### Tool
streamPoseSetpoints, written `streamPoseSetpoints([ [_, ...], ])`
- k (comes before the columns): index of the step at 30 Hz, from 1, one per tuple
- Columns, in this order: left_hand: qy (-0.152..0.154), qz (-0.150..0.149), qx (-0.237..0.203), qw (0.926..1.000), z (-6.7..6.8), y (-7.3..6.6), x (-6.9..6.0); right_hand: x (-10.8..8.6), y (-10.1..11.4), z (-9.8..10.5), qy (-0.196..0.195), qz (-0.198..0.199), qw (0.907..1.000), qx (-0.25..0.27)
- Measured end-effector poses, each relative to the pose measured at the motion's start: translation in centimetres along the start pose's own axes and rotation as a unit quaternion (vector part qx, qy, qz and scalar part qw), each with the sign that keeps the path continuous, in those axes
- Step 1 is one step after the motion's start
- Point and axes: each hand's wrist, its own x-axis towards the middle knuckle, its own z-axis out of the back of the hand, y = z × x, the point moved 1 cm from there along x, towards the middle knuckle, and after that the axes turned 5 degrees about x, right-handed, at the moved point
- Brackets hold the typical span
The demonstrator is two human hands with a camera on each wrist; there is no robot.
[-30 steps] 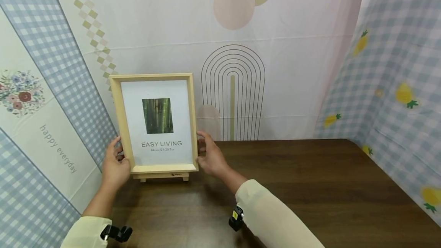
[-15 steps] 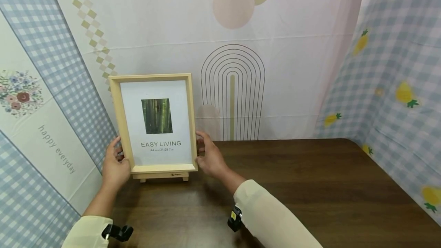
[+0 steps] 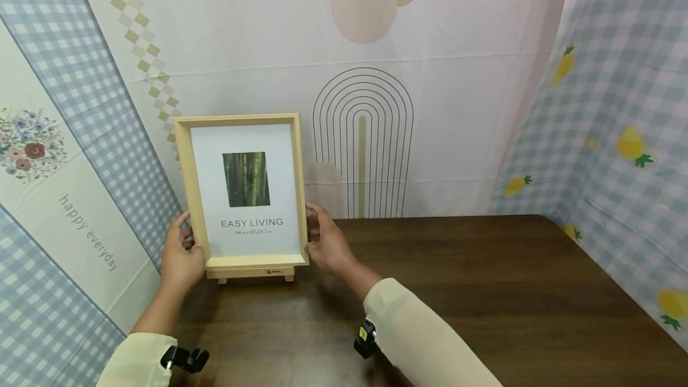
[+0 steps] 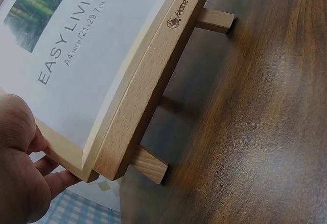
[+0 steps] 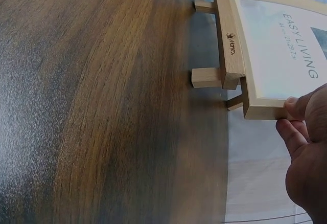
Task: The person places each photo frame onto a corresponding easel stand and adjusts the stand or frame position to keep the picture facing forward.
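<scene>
A light wooden picture frame (image 3: 242,261) with an "EASY LIVING" insert and a bamboo photo stands upright at the left of the table. Its lower edge rests on the ledge of a small wooden tabletop easel (image 4: 153,75), whose short feet touch the tabletop. My left hand (image 3: 183,252) grips the frame's left side near the bottom, thumb in front and fingers behind. On the opposite side my right hand (image 3: 330,246) pinches the lower right edge; in the right wrist view its thumb lies on the front rim. Most of the easel is hidden behind the frame.
The dark wooden table (image 3: 457,285) extends to the right. Behind it hangs a pale cloth (image 3: 457,106) with printed arches. Blue checked cloths close off the left (image 3: 97,46) and right (image 3: 607,106) sides.
The frame has shifted very slightly, a few pixels right and up at its upper left corner. Both hands keep their holds on its sides.
</scene>
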Motion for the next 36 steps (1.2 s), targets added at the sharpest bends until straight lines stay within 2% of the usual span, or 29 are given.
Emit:
streamPoseSetpoints([
  [8,0.009,-0.003,0.022,0.9997,0.0,0.0,0.2,0.1,-0.2,-0.1,0.002,-0.005,1.0,-0.005],
  [16,0.009,-0.001,0.003,1.0,-0.1,0.0,0.1,0.1,-0.2,-0.2,0.003,-0.004,1.0,-0.004],
  [21,0.017,0.001,0.009,0.9998,-0.1,0.5,0.0,-0.1,-0.4,-0.4,0.003,-0.019,0.9997,-0.013],
  [25,0.042,0.01,0.036,0.9984,0.1,1.0,-0.3,-0.7,-0.7,-0.7,0.019,-0.051,0.9984,-0.012],
  [30,0.106,0.007,0.092,0.99,0.6,2.1,-0.7,-1.5,-1.0,-1.2,0.057,-0.096,0.9935,-0.022],
  [33,0.142,0.018,0.085,0.986,0.6,2.8,-0.8,-1.8,-1.4,-1.3,0.068,-0.087,0.9933,-0.035],
  [36,0.157,0.042,0.05,0.9855,0.6,3.2,-0.9,-1.9,-1.8,-1.4,0.073,-0.076,0.9935,-0.042],
])
